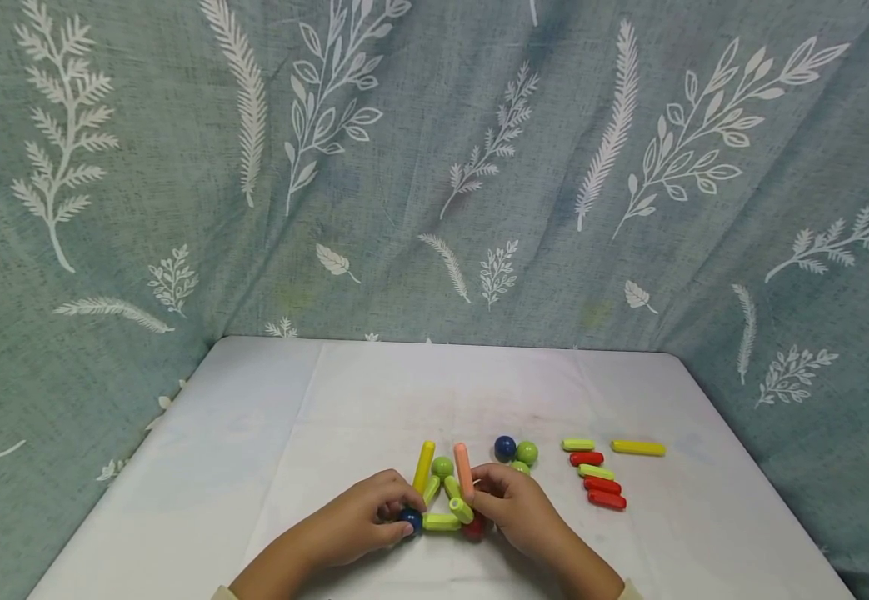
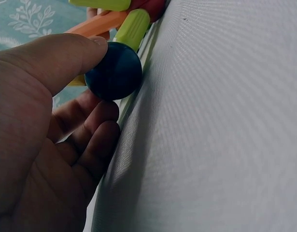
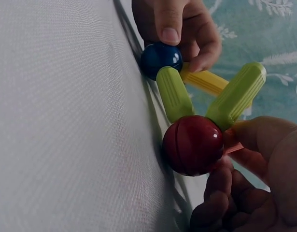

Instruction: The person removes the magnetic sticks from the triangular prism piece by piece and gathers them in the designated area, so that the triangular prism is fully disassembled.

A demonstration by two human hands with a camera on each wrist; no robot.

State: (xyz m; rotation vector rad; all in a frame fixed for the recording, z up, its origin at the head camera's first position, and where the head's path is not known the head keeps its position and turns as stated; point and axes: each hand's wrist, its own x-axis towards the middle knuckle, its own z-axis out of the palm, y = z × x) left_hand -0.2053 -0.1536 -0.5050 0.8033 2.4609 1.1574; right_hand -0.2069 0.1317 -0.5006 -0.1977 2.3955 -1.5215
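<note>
Joined balls and rods form a small triangular frame on the white table. At its near left corner is a dark blue ball [image 1: 411, 522], pinched by my left hand [image 1: 359, 517]; the thumb lies on it in the left wrist view. A red ball [image 3: 192, 145] forms the near right corner, with light-green rods [image 3: 175, 94] attached. My right hand [image 1: 520, 504] pinches the lower end of an orange rod [image 1: 462, 465] beside that ball. A yellow rod [image 1: 424, 468] rises from the blue ball. The far corner is a green ball [image 1: 442, 467].
Behind my right hand lie a loose blue ball [image 1: 505, 448] and green balls [image 1: 527, 452]. Farther right are several short red rods [image 1: 606, 500] and green rods [image 1: 578, 444], plus a yellow rod [image 1: 638, 448]. A leaf-patterned curtain [image 1: 419, 167] surrounds the table [image 1: 254, 417].
</note>
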